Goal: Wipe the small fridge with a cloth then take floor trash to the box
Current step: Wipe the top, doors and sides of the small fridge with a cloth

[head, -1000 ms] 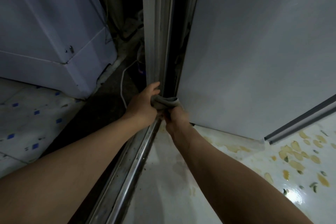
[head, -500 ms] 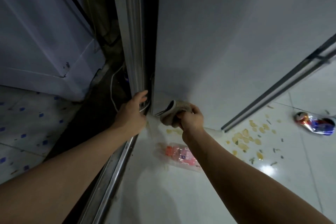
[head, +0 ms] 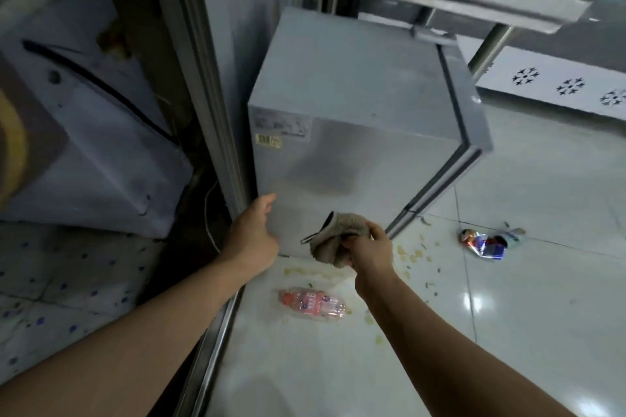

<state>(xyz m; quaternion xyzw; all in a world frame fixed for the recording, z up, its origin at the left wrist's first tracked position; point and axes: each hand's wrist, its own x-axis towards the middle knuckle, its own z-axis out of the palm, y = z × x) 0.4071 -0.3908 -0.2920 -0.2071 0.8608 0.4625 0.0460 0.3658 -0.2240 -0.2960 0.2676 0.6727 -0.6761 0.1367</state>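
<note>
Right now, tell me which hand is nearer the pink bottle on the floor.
Right. The right hand, gripping the cloth, is just above and right of the pink bottle; the left hand is farther up-left, by the fridge corner.

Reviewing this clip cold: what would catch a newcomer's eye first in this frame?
Probably the bunched beige cloth that the right hand grips just in front of the small grey fridge, low on its near side, while the left hand rests open at the fridge's lower left corner. Next, the floor litter: a flattened pink-labelled plastic bottle between the forearms and a crushed can to the right, with yellowish scraps scattered between.
</note>
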